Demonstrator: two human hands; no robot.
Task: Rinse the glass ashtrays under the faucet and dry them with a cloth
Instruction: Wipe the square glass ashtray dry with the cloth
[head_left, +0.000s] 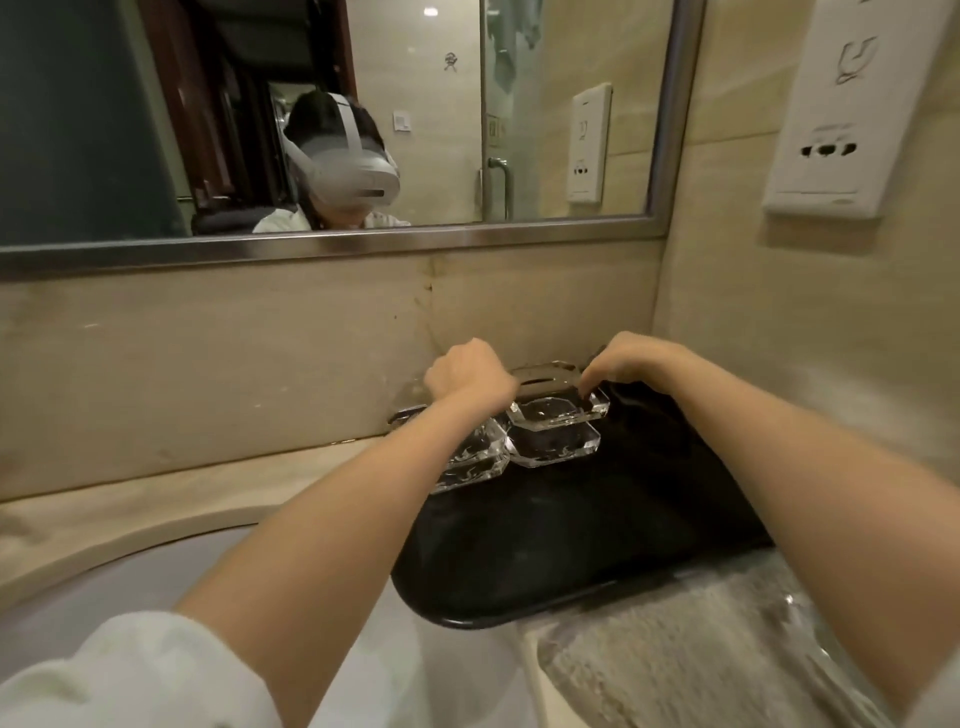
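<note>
Several clear glass ashtrays stand in stacks at the far end of a black tray (545, 561). One stack of two (553, 415) is in the middle and another stack (475, 460) lies left of it, partly behind my left forearm. A further glass ashtray (545, 375) sits at the back by the wall, between my hands. My left hand (467, 376) is curled at its left edge. My right hand (631, 364) reaches down with bent fingers onto its right edge. A grey cloth (675, 654) lies on the counter at the lower right.
The white sink basin (130, 587) is at the lower left, set in a beige stone counter (130, 499). More glass (410, 413) sits by the wall left of my left hand. A mirror (363, 156) and a wall socket panel (831, 130) are above.
</note>
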